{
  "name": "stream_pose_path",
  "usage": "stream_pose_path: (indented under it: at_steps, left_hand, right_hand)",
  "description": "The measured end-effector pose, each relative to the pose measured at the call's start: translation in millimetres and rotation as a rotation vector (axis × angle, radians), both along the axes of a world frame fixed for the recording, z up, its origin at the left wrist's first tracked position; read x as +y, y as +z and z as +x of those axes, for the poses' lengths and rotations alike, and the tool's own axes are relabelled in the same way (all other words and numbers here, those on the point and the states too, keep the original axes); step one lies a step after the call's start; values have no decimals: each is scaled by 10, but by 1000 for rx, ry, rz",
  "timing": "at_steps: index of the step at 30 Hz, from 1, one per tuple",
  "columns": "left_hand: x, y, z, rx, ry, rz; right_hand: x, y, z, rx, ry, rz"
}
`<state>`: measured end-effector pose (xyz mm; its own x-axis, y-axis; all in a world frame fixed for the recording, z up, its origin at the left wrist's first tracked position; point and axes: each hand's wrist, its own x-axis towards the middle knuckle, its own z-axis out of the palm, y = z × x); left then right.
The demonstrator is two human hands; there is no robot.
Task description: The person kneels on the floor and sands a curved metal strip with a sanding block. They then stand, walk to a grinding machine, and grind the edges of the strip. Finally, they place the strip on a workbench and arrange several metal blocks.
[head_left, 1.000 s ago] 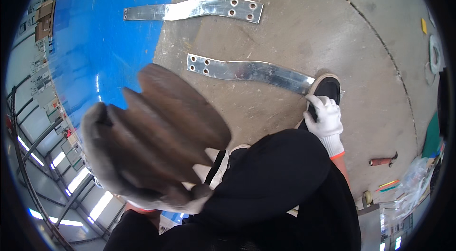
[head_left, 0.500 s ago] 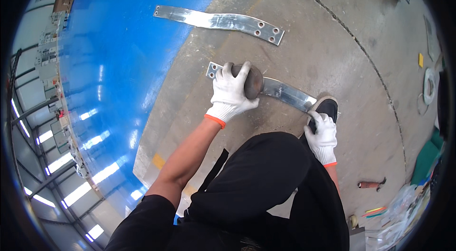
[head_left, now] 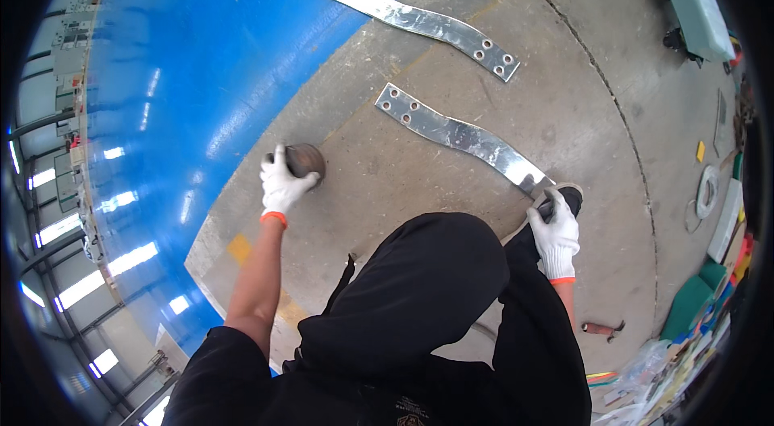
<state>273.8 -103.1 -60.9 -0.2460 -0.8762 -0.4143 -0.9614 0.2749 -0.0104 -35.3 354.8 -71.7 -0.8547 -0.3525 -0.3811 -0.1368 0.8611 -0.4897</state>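
Observation:
A dark, round, thick disc-shaped block (head_left: 306,166) is gripped in my left hand (head_left: 282,186), which wears a white glove with an orange cuff. It is out to the left, apart from the metal bars. My gloved right hand (head_left: 555,236) has its fingers curled at the near end of a shiny bent metal bar (head_left: 470,137), beside my dark shoe (head_left: 571,198). The fingertips are partly hidden there. That bar has several holes at its far end. Farther off lies a second bent metal bar (head_left: 411,17), with holes at both ends.
A red-handled tool (head_left: 598,328) lies on the concrete floor at lower right. Beyond it are plastic scraps and green material (head_left: 688,301). A pale wheeled cart (head_left: 693,3) stands at far right, above a white coil (head_left: 707,191). Blue floor (head_left: 201,47) covers the left.
My left hand has lifted the round block off the nearer bar and carried it left, uncovering the bar's holed end. My right hand stays near the shoe. The view has shifted.

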Motion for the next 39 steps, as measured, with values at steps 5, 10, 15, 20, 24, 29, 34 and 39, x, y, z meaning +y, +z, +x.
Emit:
stream_pose_path:
  at_steps: [5, 10, 15, 20, 24, 29, 34, 39]
  left_hand:
    - [-273, -53, 206, 11, -24, -31]
    - [-243, -346, 227, 15, -52, -218]
    - [-194, -429, 246, 70, -48, -294]
    - [-190, -449, 310, 79, -66, -313]
    - [-180, -413, 309, 77, -55, -331]
    - [-171, -507, 258, 129, -97, -381]
    - [-162, -494, 304, 137, -97, -395]
    - [-157, -475, 392, 146, -85, -388]
  right_hand:
    - [-384, 120, -89, 55, 342, 223]
    - [-1274, -70, -223, 142, 604, 274]
    - [-1784, -189, -213, 116, 637, 433]
    - [-1482, -244, -256, 101, 534, 474]
    - [-555, -235, -389, 54, 387, 538]
    - [1276, -364, -738, 69, 213, 773]
    - [761, -150, -1195, -135, 276, 984]
    - [-1638, -173, -1417, 245, 513, 415]
